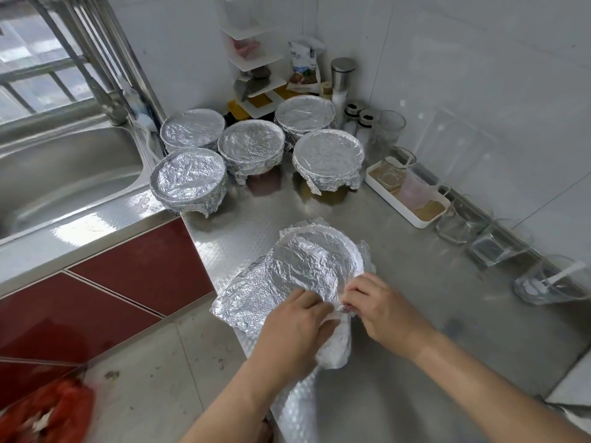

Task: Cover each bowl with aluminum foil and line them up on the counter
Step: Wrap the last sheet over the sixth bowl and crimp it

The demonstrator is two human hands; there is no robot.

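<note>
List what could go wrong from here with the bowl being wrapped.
The left hand and right hand pinch the foil at the near rim of the bowl; pulling could tear it. The bowl sits close to the counter edge, with foil overhanging, so a tug might drag it off. The left flap lies loose and might not seal.

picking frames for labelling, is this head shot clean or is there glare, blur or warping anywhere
Head view: mostly sharp, left hand and right hand in focus; daylight from the window puts glare on the sink rim and counter; the foil glints but its creases read; the red object at bottom left is smeared with blur; wide-angle distortion bends lines near the edges.
</note>
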